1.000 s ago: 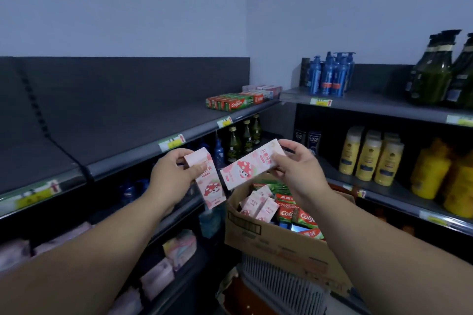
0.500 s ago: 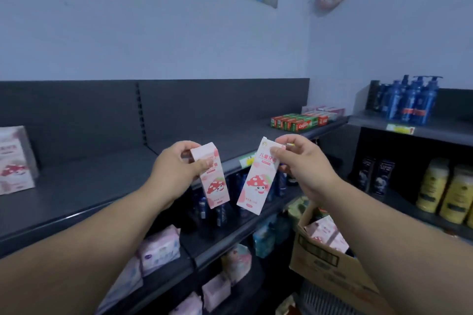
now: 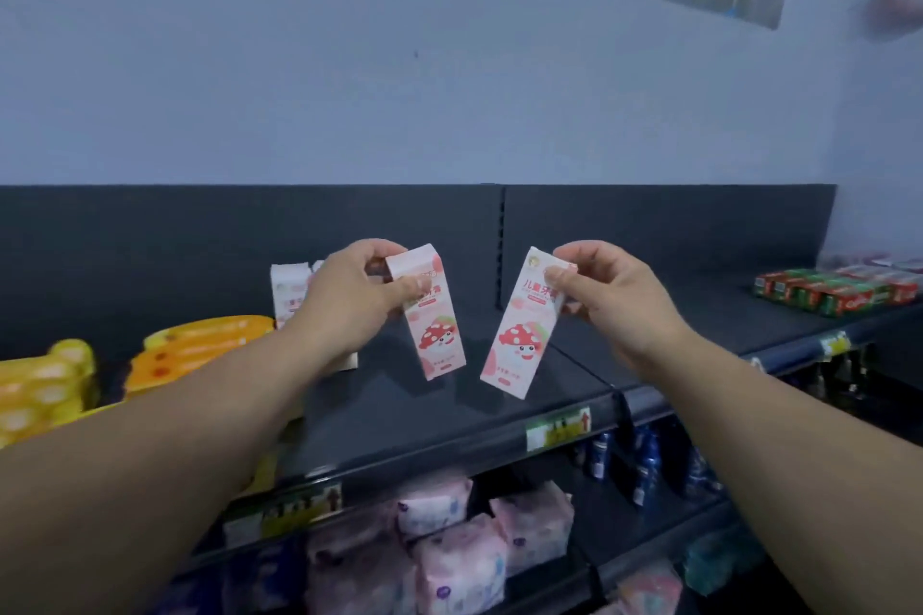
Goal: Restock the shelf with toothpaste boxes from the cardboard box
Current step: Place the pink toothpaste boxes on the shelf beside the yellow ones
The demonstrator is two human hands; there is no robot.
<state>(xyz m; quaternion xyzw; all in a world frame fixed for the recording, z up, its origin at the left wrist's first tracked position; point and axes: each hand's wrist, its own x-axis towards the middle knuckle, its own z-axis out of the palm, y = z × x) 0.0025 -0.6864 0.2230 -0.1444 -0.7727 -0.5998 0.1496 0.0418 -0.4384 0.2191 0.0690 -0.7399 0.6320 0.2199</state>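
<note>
The left hand (image 3: 354, 295) grips the top of one pink mushroom toothpaste box (image 3: 434, 330); the right hand (image 3: 614, 295) pinches the top of a second pink box (image 3: 517, 340); both boxes hang tilted, apart, above the dark shelf (image 3: 399, 410); standing pink boxes (image 3: 289, 290) sit far left; red-green toothpaste boxes (image 3: 839, 292) lie far right.

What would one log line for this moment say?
left hand: pinches left toothpaste box | right hand: pinches right toothpaste box | both boxes: held tilted over dark shelf
</note>
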